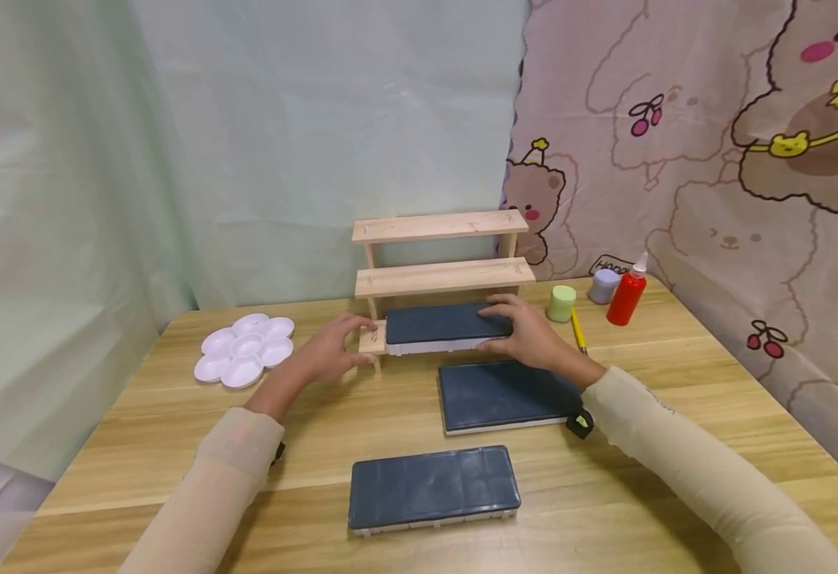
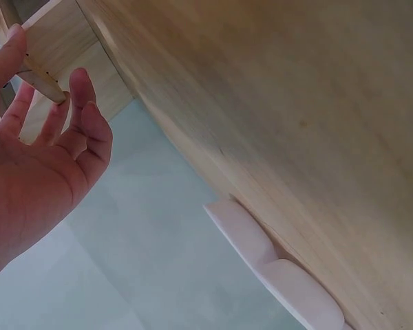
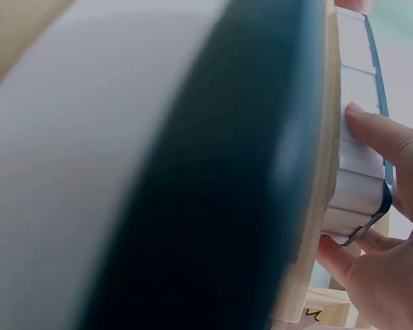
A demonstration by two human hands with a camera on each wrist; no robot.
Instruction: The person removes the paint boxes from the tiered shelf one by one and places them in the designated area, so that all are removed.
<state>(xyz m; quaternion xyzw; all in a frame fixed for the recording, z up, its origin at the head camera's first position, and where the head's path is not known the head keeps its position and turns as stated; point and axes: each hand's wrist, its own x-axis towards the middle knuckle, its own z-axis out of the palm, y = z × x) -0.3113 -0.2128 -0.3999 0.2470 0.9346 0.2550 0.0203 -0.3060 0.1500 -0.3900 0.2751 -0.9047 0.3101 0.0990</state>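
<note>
A three-tier wooden shelf stand (image 1: 446,276) stands at the back of the table. On its lowest board lies a long white box with a dark blue lid (image 1: 433,325). My right hand (image 1: 529,335) grips this box near its right end, thumb against the white front side (image 3: 358,144) and fingers over the lid and end. My left hand (image 1: 328,348) holds the left end of the lowest board, thumb in front and fingers behind; the board end shows between them in the left wrist view. Two more dark-lidded boxes, a wider one (image 1: 508,395) and a long one (image 1: 434,488), lie in front.
A white flower-shaped palette (image 1: 245,349) lies at the left. To the right stand a green jar (image 1: 561,304), a bluish jar (image 1: 603,286) and a red bottle (image 1: 627,298) with a white nozzle. A yellow pen (image 1: 578,328) lies near them. Curtains hang behind.
</note>
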